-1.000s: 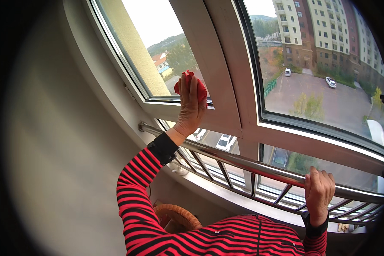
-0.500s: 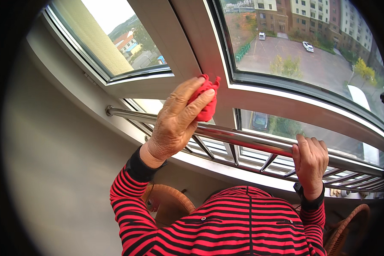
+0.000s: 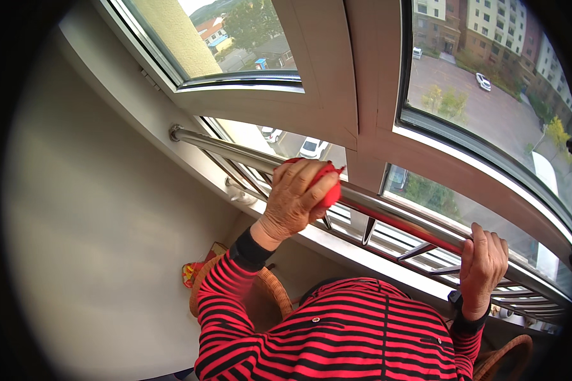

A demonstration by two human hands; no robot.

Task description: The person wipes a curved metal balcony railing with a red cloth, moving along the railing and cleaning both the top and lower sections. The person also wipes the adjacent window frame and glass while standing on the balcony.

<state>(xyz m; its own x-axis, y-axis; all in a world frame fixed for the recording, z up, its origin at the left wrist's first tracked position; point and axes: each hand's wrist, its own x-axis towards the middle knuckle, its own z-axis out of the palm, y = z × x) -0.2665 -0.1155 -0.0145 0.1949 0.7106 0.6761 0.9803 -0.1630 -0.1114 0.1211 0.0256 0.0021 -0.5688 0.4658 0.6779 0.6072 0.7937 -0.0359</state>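
Note:
A bunched red cloth (image 3: 328, 194) is closed in my left hand (image 3: 293, 198), its far side showing past my fingers. Hand and cloth lie over the shiny metal handrail (image 3: 394, 214) that runs below the window. Farther right, my right hand (image 3: 483, 270) is wrapped round the same rail, thumb on the near side. White window frames (image 3: 368, 82) rise just beyond the rail. The underside of the cloth is hidden by my fingers.
Thin metal bars (image 3: 416, 252) run beneath the rail, above a white sill (image 3: 343, 253). A wicker chair (image 3: 276, 292) stands below my left arm, with another wicker piece (image 3: 508, 355) at lower right. A plain wall (image 3: 108, 222) fills the left side. Window glass (image 3: 445, 95) lies ahead.
My left hand has come down with the red cloth from in front of the window frame onto the handrail. My right hand keeps its hold on the rail. The view has shifted left.

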